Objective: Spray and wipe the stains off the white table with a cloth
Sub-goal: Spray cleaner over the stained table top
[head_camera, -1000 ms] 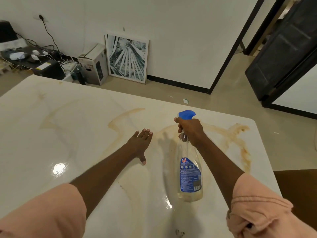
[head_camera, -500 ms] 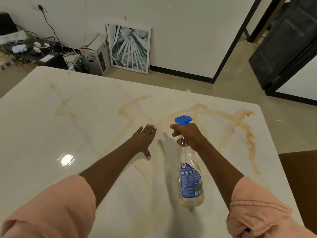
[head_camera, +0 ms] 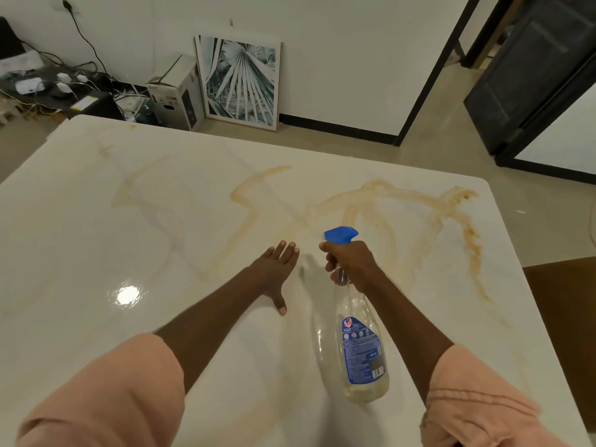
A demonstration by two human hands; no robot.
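My right hand (head_camera: 350, 264) is curled round the neck of the spray bottle (head_camera: 361, 346), just under its blue nozzle (head_camera: 341, 235), which points away from me across the table (head_camera: 80, 240). The bottle is clear, with a blue label and a little pale liquid at the bottom; whether its base touches the tabletop I cannot tell. My left hand (head_camera: 274, 272) lies flat on the table just beside the right one, fingers straight and together, thumb spread out toward me, holding nothing. Brown stains (head_camera: 464, 227) loop across the far and right parts of the white surface, with fainter streaks to the left. A pink cloth (head_camera: 474, 417) hangs over my right arm near the elbow. Beyond the table, a framed picture (head_camera: 240, 82) leans against the wall beside a cardboard box (head_camera: 175, 91).
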